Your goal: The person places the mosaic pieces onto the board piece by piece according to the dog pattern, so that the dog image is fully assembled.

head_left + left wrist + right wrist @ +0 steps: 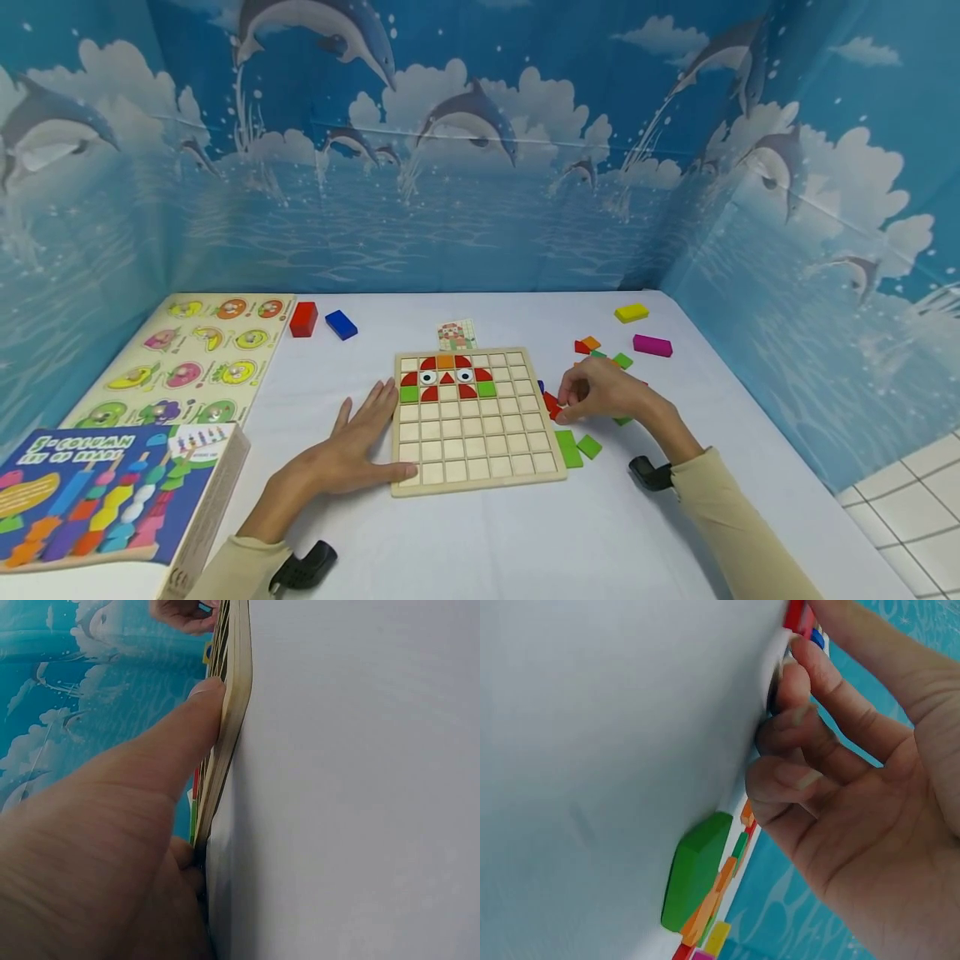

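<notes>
Head view: a boxed bead toy (97, 492) is seen nearest, at 8 o'clock from the wooden grid board (476, 421) at the centre of the white table (525, 533). The left hand (352, 450) is laid flat at the board's 9 o'clock edge, fingers straight and spread, nothing gripped; in the left wrist view the thumb (196, 712) is pressed against the board's rim. At 3 o'clock of the board, the right hand (603, 396) is held with fingers curled, a red piece (552, 405) being pinched at the fingertips just beside the board edge. Green pieces (576, 447) lie at 5 o'clock of the board. The board's far rows are filled with red, orange and green tiles forming a face. A pattern card (457, 335) lies at 12 o'clock, loose coloured pieces (600, 350) at 2 o'clock, a fruit puzzle (202, 354) at 10 o'clock
</notes>
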A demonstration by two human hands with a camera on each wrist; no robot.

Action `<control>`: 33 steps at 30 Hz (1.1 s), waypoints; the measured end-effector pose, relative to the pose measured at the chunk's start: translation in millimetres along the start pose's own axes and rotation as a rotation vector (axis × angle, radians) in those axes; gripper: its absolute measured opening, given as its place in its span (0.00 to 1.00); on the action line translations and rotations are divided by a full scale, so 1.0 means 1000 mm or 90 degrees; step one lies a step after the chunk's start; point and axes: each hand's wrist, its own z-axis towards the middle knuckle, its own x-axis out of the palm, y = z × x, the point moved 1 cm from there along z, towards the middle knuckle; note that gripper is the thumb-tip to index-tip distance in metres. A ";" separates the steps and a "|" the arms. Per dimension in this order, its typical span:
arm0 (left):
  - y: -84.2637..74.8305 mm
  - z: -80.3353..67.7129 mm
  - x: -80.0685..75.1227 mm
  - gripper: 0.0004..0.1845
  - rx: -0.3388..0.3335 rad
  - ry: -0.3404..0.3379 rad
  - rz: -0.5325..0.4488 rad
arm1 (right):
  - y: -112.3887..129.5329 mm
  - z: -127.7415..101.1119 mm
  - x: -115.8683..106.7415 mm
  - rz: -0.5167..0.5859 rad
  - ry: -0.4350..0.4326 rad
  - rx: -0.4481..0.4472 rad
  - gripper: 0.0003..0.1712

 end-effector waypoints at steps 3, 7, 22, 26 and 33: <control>0.001 0.001 0.000 0.66 -0.001 0.001 -0.005 | 0.002 0.001 0.002 0.002 -0.005 0.005 0.12; 0.001 0.000 0.001 0.66 -0.001 0.000 -0.006 | 0.005 0.002 0.003 0.001 -0.004 0.030 0.12; 0.009 0.001 0.005 0.68 0.013 -0.019 -0.006 | 0.013 0.002 0.004 -0.004 0.009 0.068 0.12; 0.015 0.003 0.008 0.69 0.004 -0.024 0.012 | 0.015 0.001 0.003 -0.001 0.019 0.075 0.11; 0.004 0.000 0.002 0.66 0.004 -0.009 0.003 | 0.014 0.000 -0.004 0.031 -0.005 -0.002 0.05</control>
